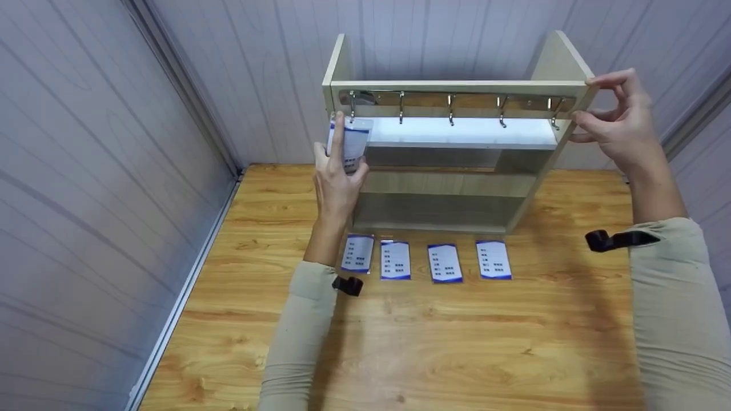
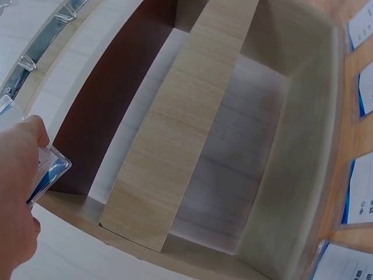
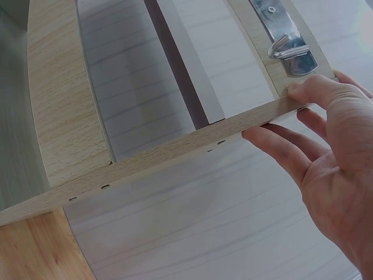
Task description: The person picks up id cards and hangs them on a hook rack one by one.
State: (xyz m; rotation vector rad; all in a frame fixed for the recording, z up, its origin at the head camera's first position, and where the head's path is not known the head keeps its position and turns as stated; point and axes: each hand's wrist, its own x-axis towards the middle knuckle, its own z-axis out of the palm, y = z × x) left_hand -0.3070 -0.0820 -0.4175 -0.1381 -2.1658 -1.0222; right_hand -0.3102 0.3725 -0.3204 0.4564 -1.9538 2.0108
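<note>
My left hand [image 1: 336, 182] pinches a clear-sleeved badge card [image 1: 357, 140] with blue trim, the index finger laid up along it. The card's top is right at the leftmost hook [image 1: 352, 103] of the metal hook rail [image 1: 425, 100]. In the left wrist view, the badge card [image 2: 57, 169] shows past the fingers, its rest hidden by the hand. At the other end, my right hand [image 1: 625, 123] grips the upper right side panel [image 3: 233, 125] of the wooden shelf unit [image 1: 445, 182], thumb on the front. The end hook [image 3: 288, 52] is close to that thumb.
Several blue-edged badge cards [image 1: 395, 260] lie in a row on the wood-grain tabletop [image 1: 434, 337], before the shelf unit's base. A white shelf board [image 1: 457, 132] sits behind the hooks. Panelled walls [image 1: 114, 171] stand behind and on both sides.
</note>
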